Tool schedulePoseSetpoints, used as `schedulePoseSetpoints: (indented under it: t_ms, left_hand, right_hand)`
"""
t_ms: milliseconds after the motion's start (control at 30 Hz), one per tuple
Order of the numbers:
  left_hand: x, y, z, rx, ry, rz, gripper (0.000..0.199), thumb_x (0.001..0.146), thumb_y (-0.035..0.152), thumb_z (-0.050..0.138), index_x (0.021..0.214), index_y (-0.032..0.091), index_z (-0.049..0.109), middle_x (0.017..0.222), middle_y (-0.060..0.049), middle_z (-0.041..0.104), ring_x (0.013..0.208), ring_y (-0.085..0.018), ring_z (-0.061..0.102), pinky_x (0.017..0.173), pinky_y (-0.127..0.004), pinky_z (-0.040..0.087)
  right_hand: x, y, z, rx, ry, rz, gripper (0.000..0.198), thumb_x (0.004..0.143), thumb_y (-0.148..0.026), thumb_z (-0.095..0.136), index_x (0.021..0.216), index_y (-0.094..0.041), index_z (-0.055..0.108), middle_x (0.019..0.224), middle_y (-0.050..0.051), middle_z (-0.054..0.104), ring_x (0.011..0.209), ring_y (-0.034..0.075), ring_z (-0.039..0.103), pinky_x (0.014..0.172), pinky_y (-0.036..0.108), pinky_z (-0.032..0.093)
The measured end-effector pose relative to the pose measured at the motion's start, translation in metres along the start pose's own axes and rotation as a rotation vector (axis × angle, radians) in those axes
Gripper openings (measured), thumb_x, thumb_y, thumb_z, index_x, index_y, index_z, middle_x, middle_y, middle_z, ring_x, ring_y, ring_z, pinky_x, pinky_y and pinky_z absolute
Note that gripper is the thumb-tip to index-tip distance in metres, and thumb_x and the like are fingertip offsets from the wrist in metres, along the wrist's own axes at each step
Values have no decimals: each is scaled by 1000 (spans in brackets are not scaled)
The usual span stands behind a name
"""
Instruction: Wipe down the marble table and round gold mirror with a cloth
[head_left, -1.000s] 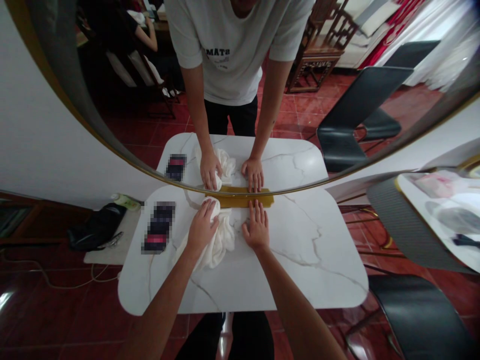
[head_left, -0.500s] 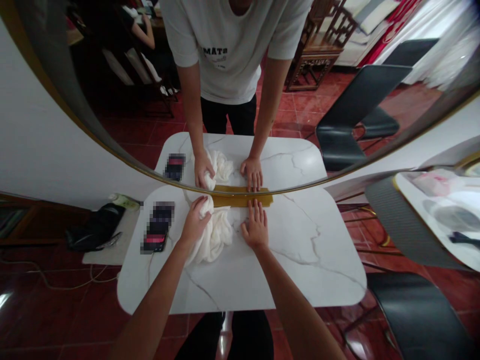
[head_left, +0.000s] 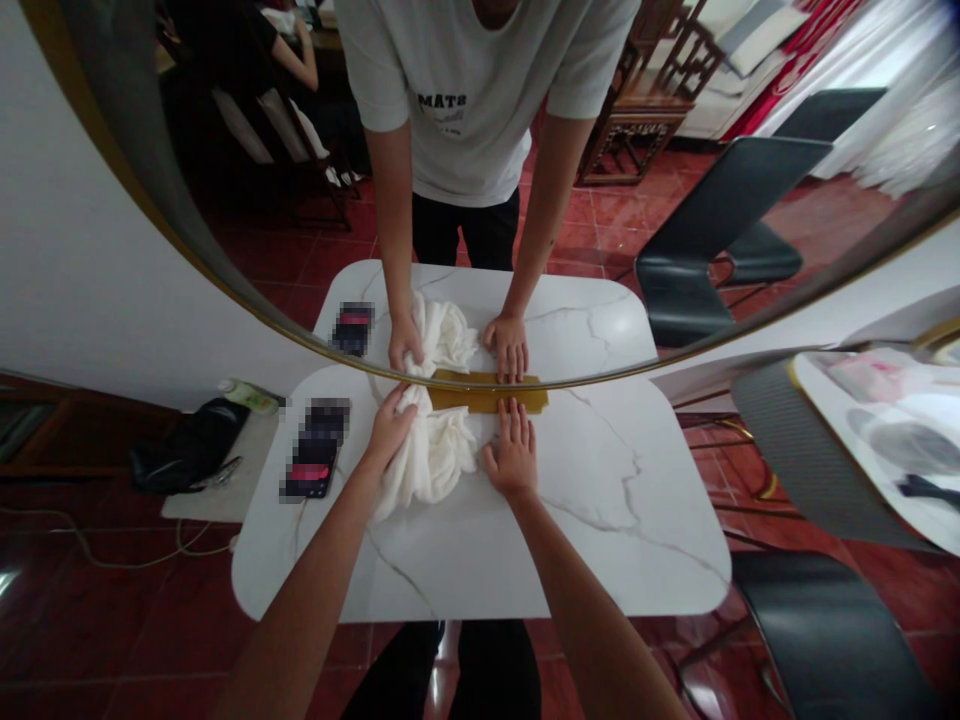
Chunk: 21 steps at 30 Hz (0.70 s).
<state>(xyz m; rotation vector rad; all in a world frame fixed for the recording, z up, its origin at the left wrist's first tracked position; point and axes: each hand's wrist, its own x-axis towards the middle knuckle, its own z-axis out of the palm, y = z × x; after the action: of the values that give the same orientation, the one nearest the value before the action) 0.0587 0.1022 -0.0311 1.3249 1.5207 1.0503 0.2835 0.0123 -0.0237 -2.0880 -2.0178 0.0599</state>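
Note:
A bunched white cloth lies on the left half of the marble-patterned table. My left hand is closed on its far end, beside the left part of a flat gold-coloured bar at the mirror's foot. Part of the bar is covered by the cloth. My right hand lies flat on the table with fingers stretched out, their tips touching the bar's near edge. Nothing is held in it.
A large gold-rimmed mirror rises along the table's far side and reflects my arms. A phone lies at the left. Black chairs and another table stand to the right; a black bag is at the left.
My left hand has shifted slightly and now grips a twisted part of the cloth. The cloth's loose folds have spread a little rightward. My right hand stays in place.

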Motion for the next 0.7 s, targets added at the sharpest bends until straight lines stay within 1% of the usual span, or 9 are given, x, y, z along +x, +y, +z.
schedulePoseSetpoints:
  t_ms: [67,133,233,333,433,600,700]
  left_hand:
    - [-5,0,-2,-17,-9,-17,50,77,17,54,127,23,55,129,-3,58,124,-20,50,112,-38,31]
    - [-17,1,-3,-30,-6,-26,52,78,17,53,129,24,53,131,-2,57,124,-19,49,113,-38,30]
    - [-37,2,-3,-32,5,-30,53,80,16,52,132,26,50,136,0,53,128,-19,46,114,-37,28]
    - [-47,3,-2,-31,13,-21,53,80,16,52,132,26,50,139,0,50,131,-19,42,115,-37,25]
    - [-41,2,0,-45,12,-2,53,80,16,52,132,25,50,139,-1,50,131,-18,42,116,-37,24]
    - [-14,-3,2,-71,6,-14,53,78,18,55,130,24,52,133,-2,55,126,-20,48,113,-39,30]
    - [-4,-4,1,-69,7,-34,52,76,18,57,127,23,54,129,-3,58,123,-21,50,112,-39,31]
  right_hand:
    - [0,0,0,9,-3,0,80,83,-32,47,151,-15,8,157,9,9,143,28,11,114,44,18]
    - [0,-1,0,11,-2,0,79,83,-32,47,150,-15,9,157,9,9,143,28,12,114,45,18]
    - [0,-1,0,0,2,-4,79,83,-32,46,150,-14,7,157,9,9,143,28,12,113,45,18]
    - [0,-1,1,-12,6,-6,80,83,-32,45,150,-13,6,157,9,9,143,28,11,113,45,19]
    - [0,-1,1,-13,6,-11,79,83,-32,45,150,-14,8,157,9,8,143,28,10,113,45,19]
    - [0,0,1,-12,0,-3,79,83,-32,46,150,-14,9,157,9,8,143,28,10,113,44,19]
    - [0,-1,0,-8,-3,4,79,83,-32,47,150,-15,9,157,9,9,143,27,11,114,43,18]
